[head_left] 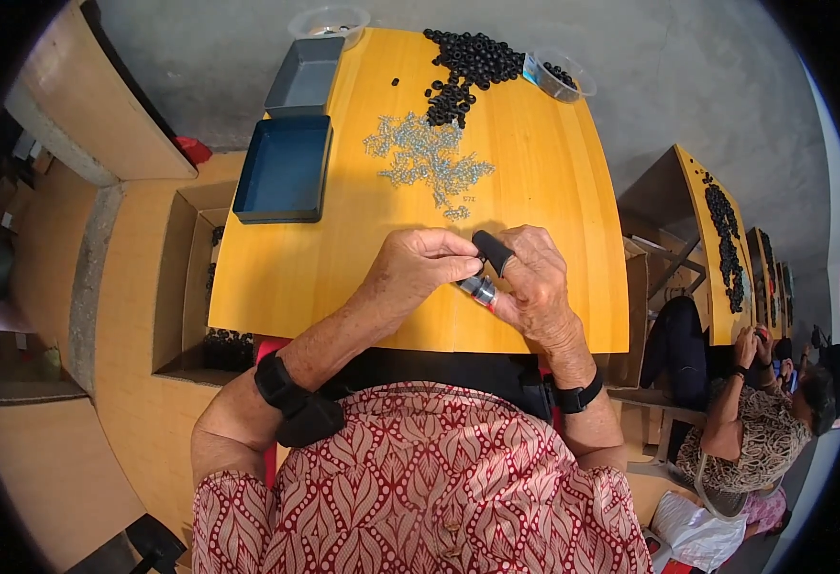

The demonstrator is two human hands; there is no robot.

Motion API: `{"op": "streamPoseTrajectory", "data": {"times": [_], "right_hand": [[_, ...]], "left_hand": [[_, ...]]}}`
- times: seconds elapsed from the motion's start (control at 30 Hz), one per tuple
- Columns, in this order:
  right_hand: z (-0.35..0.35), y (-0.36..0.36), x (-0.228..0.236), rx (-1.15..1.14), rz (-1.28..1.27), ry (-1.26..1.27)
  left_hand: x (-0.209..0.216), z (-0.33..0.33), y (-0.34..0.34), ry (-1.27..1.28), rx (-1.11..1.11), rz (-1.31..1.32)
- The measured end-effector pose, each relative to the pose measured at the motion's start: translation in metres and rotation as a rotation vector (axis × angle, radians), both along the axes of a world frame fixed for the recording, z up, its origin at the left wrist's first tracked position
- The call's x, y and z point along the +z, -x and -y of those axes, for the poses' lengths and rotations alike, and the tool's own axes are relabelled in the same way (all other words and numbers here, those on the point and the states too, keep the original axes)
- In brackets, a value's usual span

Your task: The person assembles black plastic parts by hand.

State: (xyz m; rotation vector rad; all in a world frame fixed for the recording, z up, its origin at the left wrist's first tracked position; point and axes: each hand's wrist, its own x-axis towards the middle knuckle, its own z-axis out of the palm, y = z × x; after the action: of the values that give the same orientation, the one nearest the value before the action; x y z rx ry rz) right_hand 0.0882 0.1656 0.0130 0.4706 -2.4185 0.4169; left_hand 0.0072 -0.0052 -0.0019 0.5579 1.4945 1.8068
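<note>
Both my hands meet over the near part of the yellow table (535, 206). My right hand (537, 287) is closed round a small dark cylinder with a shiny band (480, 289). A black finger sleeve (493, 253) covers one of its fingers. My left hand (418, 265) pinches at the cylinder's upper end; what lies between its fingertips is too small to make out. Beyond the hands lies a spread of small silvery metal pieces (425, 153). Behind these is a heap of black ring-like parts (477, 62).
A dark blue tray (322, 177) and a grey tray (272, 98) line the table's left side. Clear plastic bowls stand at the back left (355, 19) and back right (585, 88). A cardboard box (179, 287) sits at lower left. Another person (755, 435) works at a table on the right.
</note>
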Motion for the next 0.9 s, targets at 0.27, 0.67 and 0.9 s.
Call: {"op": "streamPoseTrajectory", "data": {"times": [0.27,0.67,0.9], "right_hand": [[-0.004,0.002,-0.007,0.037,-0.009,0.032],[-0.001,0.002,-0.004,0.073,0.005,0.105],[-0.003,0.002,-0.002,0.041,0.037,0.044]], "left_hand": [[0.0,0.001,0.003,-0.005,-0.024,0.029],[-0.001,0.004,0.007,-0.019,-0.135,0.076],[0.001,0.003,0.004,0.013,-0.057,0.009]]}}
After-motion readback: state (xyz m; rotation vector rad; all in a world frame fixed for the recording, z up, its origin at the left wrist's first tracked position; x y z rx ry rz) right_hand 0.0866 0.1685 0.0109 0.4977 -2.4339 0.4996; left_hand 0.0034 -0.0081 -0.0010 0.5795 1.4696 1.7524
